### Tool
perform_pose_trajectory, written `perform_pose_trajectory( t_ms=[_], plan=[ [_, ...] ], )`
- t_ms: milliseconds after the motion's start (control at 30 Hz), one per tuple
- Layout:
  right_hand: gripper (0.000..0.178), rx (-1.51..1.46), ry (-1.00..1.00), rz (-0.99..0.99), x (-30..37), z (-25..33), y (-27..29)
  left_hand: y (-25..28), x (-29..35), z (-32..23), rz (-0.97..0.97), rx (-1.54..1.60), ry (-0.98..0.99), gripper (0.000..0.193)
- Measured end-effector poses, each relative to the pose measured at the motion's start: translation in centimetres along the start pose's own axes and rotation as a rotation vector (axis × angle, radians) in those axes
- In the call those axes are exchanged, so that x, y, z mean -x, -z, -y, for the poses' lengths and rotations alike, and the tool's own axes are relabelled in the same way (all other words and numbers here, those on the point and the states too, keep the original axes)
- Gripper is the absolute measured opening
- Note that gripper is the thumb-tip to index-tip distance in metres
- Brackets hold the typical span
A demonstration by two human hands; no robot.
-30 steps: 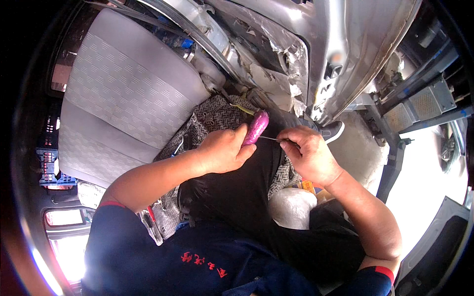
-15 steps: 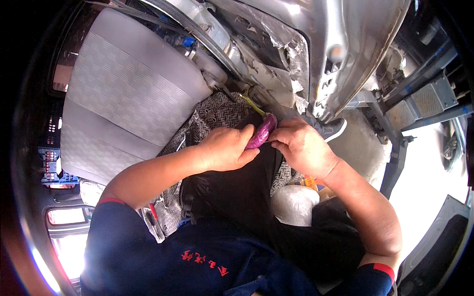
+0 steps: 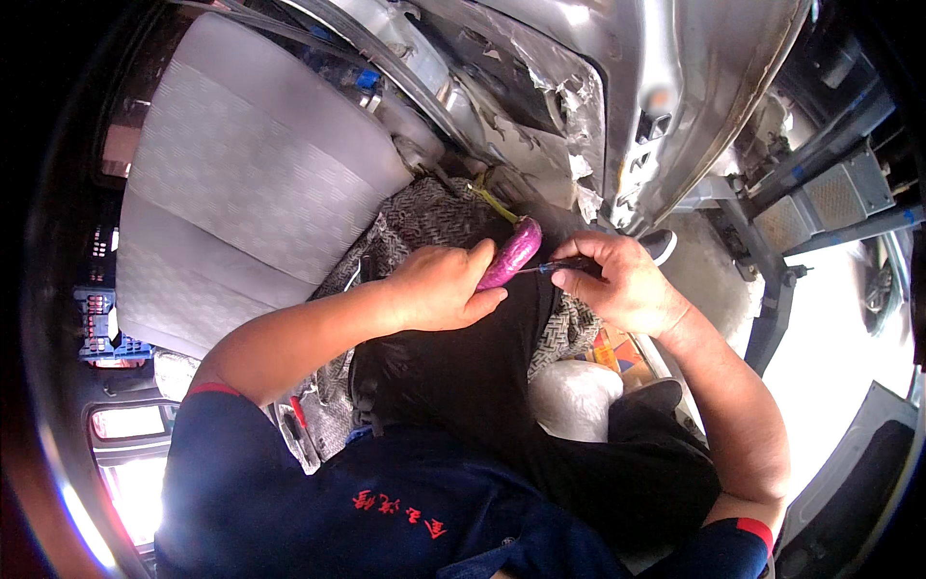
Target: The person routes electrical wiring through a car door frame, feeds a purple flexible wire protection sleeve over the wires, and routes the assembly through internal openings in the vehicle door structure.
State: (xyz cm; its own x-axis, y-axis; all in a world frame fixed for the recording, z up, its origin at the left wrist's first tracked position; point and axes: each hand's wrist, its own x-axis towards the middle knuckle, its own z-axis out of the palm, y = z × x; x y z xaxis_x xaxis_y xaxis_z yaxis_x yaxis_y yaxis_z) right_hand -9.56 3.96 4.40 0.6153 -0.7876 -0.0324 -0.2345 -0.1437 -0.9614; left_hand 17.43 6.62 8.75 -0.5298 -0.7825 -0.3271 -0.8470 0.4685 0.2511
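Note:
My left hand (image 3: 439,288) is closed around the lower end of a glossy purple eggplant (image 3: 518,249), held tilted above my lap. Its long green stem (image 3: 494,201) points away to the upper left. To the right, my right hand (image 3: 617,280) pinches a slim dark tool (image 3: 577,267) with a bit of blue near its front. A thin tip reaches from this tool toward the eggplant's right side. Whether it touches or enters the skin is too small to tell. Part of the tool is hidden in the fingers.
A grey patterned seat (image 3: 260,174) fills the left side. Bare metal door framework (image 3: 666,106) with torn lining rises ahead and to the right. A white wrapped bundle (image 3: 576,400) sits by my right leg, near an orange box (image 3: 610,352). A blue crate (image 3: 106,328) stands far left.
My right hand has moved right, away from the eggplant, and the slim dark tool now shows in it. My left hand keeps its hold, with the eggplant slightly turned.

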Motion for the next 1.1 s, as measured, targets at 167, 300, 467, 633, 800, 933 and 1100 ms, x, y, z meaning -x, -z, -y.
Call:
perform_pose_trajectory(
  t_ms=[167, 300, 467, 633, 800, 933, 1100],
  plan=[
    [0.024, 0.039, 0.058, 0.060, -0.6, -0.8, -0.7, 0.2, -0.4, -0.3, 0.010, -0.016, -0.032, 0.042],
    [0.025, 0.119, 0.094, 0.091, -1.3, -0.3, -1.6, -0.2, -0.4, -0.1, 0.002, 0.008, -0.030, 0.043],
    [0.026, 0.207, 0.153, 0.037, -0.6, -1.2, -0.5, 0.2, -0.5, -0.4, 0.024, -0.006, -0.030, 0.043],
    [0.027, 0.270, 0.234, 0.057, -0.4, -1.7, 0.2, 0.3, -0.5, -0.6, 0.055, -0.022, -0.015, 0.044],
    [0.029, 0.208, 0.170, 0.132, -0.8, -1.0, -0.3, 0.2, -0.5, -0.4, 0.023, -0.004, -0.021, 0.044],
    [0.035, 0.276, -0.029, 0.171, 0.9, -1.9, 5.0, -0.2, -0.3, 0.2, 0.056, 0.022, 0.059, 0.047],
    [0.030, -0.030, -0.279, 0.254, 2.1, -3.8, 7.1, 0.1, 0.2, 1.0, -0.011, 0.250, 0.148, 0.043]
  ],
)
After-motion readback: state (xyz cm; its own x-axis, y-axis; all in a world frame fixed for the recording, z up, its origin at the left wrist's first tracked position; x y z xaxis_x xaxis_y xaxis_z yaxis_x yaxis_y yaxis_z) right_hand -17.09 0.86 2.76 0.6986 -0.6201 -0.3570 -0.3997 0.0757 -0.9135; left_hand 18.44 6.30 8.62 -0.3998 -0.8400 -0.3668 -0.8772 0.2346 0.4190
